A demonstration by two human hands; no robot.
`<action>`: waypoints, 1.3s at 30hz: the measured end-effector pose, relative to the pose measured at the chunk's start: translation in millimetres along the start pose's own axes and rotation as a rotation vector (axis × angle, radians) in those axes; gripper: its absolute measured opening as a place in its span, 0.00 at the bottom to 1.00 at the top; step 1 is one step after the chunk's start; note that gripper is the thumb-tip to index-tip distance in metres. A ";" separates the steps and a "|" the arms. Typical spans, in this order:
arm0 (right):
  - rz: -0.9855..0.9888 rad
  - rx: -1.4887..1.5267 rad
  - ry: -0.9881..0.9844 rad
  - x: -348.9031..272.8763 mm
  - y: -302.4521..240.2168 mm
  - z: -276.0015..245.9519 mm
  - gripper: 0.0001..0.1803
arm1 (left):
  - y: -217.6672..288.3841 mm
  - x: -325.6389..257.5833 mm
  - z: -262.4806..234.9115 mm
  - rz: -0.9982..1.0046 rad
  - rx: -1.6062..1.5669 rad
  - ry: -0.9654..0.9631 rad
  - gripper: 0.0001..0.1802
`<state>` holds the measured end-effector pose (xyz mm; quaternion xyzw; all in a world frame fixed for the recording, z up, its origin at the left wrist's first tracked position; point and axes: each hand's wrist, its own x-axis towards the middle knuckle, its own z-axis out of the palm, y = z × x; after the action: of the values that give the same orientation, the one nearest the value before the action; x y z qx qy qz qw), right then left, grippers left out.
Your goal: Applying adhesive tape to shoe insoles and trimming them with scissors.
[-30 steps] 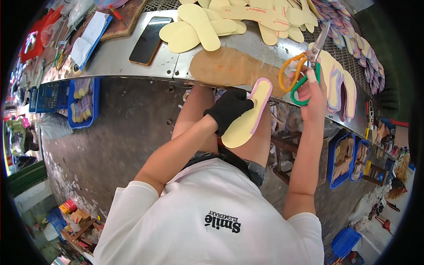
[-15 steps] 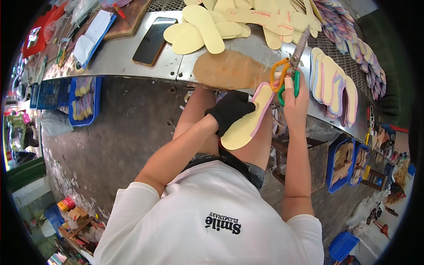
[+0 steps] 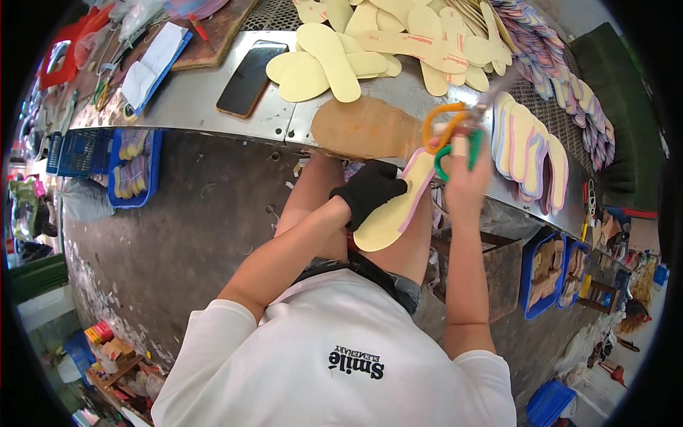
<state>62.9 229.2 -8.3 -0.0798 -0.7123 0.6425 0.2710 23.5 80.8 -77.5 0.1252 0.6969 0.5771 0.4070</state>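
My left hand, in a black glove, is closed on a pale yellow shoe insole with a pink edge, held over my lap. My bare right hand grips a pair of scissors with one orange and one green handle. The blades point up and away to the right and are smeared by motion. The handles are at the insole's upper tip. Just beyond lies a brown sole-shaped board at the metal bench's front edge.
Yellow insole pieces are heaped on the metal bench. Layered insoles stand in a row at the right, with more stacked behind. A phone lies left of the heap. Blue crates hang below the bench's left end; others stand right.
My right hand and the scissors have shifted slightly left and down, blurring. The insole in my left hand has dropped a little toward me. The view has tilted slightly.
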 end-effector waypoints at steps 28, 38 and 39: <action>-0.346 -1.159 -0.098 49.3 46.9 -50.1 0.25 | 25.7 -33.9 -0.8 0.222 -0.241 0.061 0.11; 0.114 -0.073 -0.286 7.3 -11.2 3.4 0.13 | 50.0 -34.9 -12.3 0.417 -0.261 0.152 0.09; 0.027 -0.133 -0.266 5.3 -14.6 6.0 0.13 | 60.9 -36.1 -19.2 0.454 -0.144 0.161 0.09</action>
<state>58.9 224.1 7.1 -0.0214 -0.7819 0.6022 0.1598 14.8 62.5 -7.0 0.2029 0.6381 0.7101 0.2178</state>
